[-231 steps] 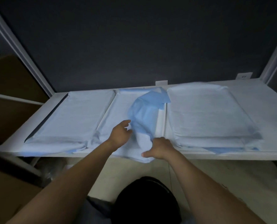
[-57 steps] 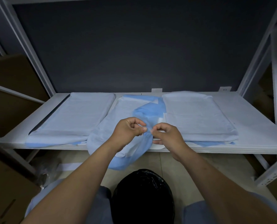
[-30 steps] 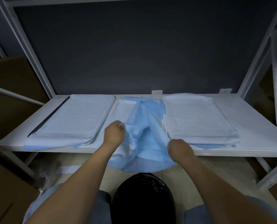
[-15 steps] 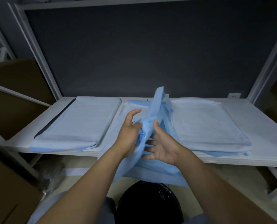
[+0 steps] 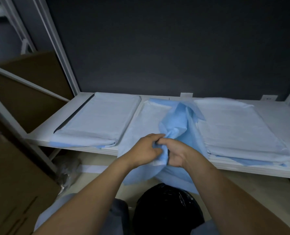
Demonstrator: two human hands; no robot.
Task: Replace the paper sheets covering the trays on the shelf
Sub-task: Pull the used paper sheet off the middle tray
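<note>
The crumpled blue sheet [image 5: 176, 126] is bunched up over the middle tray [image 5: 145, 114], and one end is draped off the front edge of the shelf [image 5: 276, 116]. It's gripped by both the left hand [image 5: 146, 150] and the right hand [image 5: 176, 155], which are pressed together with the fingers curled tight on the wad. It's boxed in by the left covered tray [image 5: 100, 121] and the right covered tray [image 5: 234, 128]. A black bag [image 5: 168, 211] is parked right below, with cardboard boxes [image 5: 13, 184] stacked off left. Most of the middle tray is hidden, and the fingertips are buried in the folds.
</note>
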